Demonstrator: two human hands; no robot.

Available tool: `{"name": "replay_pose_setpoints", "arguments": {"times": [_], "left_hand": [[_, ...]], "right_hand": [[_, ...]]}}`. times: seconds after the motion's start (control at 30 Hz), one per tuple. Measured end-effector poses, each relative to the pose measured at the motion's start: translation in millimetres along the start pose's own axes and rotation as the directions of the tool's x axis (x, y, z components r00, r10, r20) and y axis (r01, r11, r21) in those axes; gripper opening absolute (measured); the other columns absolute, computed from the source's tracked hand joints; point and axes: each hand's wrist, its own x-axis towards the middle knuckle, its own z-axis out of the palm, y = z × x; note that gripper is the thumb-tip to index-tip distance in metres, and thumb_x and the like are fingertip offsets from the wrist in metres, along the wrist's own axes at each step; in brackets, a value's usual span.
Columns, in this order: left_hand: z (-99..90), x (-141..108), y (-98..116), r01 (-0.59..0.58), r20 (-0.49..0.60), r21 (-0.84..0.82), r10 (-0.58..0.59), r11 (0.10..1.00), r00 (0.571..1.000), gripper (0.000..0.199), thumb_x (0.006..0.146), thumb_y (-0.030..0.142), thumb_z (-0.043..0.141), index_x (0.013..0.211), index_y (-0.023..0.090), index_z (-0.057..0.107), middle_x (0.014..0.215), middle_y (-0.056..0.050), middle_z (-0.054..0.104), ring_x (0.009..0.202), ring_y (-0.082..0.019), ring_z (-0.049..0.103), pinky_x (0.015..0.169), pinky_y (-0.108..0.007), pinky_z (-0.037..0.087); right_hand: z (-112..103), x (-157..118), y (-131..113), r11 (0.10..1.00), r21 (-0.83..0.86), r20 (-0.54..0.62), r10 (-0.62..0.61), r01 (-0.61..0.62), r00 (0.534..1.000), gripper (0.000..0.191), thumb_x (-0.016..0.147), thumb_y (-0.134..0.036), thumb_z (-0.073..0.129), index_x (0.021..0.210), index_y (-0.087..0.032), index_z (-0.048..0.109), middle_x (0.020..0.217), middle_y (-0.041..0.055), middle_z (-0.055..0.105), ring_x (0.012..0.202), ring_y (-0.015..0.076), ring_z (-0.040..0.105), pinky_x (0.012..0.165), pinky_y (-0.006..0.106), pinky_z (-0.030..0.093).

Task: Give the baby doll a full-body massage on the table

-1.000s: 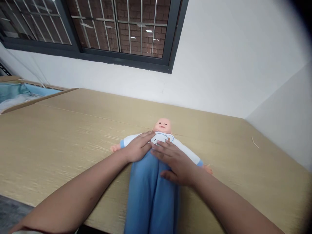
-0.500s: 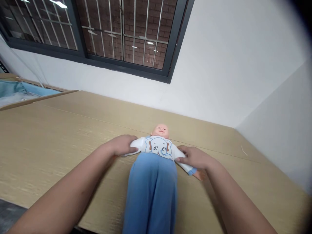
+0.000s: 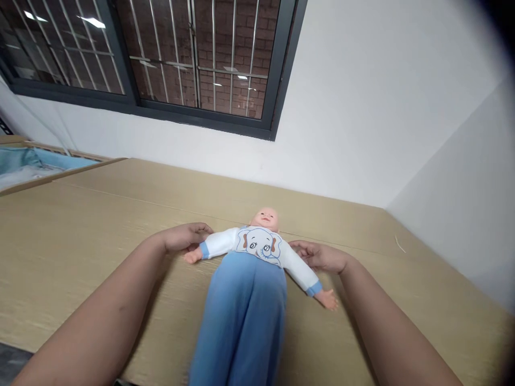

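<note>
A baby doll [image 3: 259,244] lies face up with its arms spread, in a white top with an elephant face and blue cuffs. Long blue trousers [image 3: 245,316] cover it from the waist down. My left hand [image 3: 187,236] rests beside the doll's sleeve on the left, fingers loosely curved and holding nothing. Close to the other sleeve is my right hand [image 3: 319,256], its fingers apart and partly behind the sleeve, with no grip on it.
The doll lies on a tan board surface [image 3: 140,198]. A wooden-edged box with blue lining [image 3: 64,160] stands at the far left. Behind are a white wall and a barred window [image 3: 201,59]. A thin pale strip [image 3: 399,244] lies at the right.
Both hands have let go of the doll's sleeves. My left hand has moved outward to the left, and the doll's forearms and hands now show fully.
</note>
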Motion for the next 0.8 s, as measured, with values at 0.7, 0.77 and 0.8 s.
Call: {"name": "replay_pose_setpoints", "arguments": {"times": [0.7, 0.77, 0.8], "left_hand": [[5.7, 27.1, -21.6, -0.305, -0.05, -0.45, 0.318, 0.839, 0.947, 0.073, 0.068, 0.036, 0.09, 0.131, 0.016, 0.059, 0.114, -0.011, 0.066, 0.095, -0.02, 0.063, 0.085, -0.032, 0.05], [7.6, 30.4, -23.7, -0.326, -0.087, -0.458, 0.323, 0.827, 0.942, 0.069, 0.071, 0.041, 0.088, 0.129, 0.016, 0.061, 0.115, -0.011, 0.066, 0.1, -0.022, 0.063, 0.089, -0.034, 0.05], [8.5, 31.9, -24.5, -0.336, -0.102, -0.463, 0.327, 0.82, 0.94, 0.065, 0.073, 0.042, 0.087, 0.127, 0.016, 0.062, 0.116, -0.012, 0.067, 0.102, -0.023, 0.063, 0.091, -0.035, 0.05]], "right_hand": [[14.0, 35.3, 13.2, 0.931, -0.117, -0.402, -0.363, 0.346, 0.84, 0.063, 0.083, -0.055, 0.061, 0.136, -0.026, 0.047, 0.143, 0.014, 0.056, 0.125, 0.0297, 0.059, 0.102, 0.049, 0.049], [19.8, 41.1, 17.4, 0.911, -0.172, -0.473, -0.41, 0.375, 0.78, 0.065, 0.083, -0.054, 0.062, 0.14, -0.026, 0.046, 0.146, 0.0145, 0.052, 0.127, 0.0312, 0.058, 0.104, 0.05, 0.048], [23.7, 44.2, 19.1, 0.9, -0.18, -0.507, -0.431, 0.397, 0.747, 0.066, 0.083, -0.052, 0.064, 0.141, -0.026, 0.046, 0.146, 0.0146, 0.052, 0.126, 0.0319, 0.058, 0.104, 0.051, 0.048]]}}
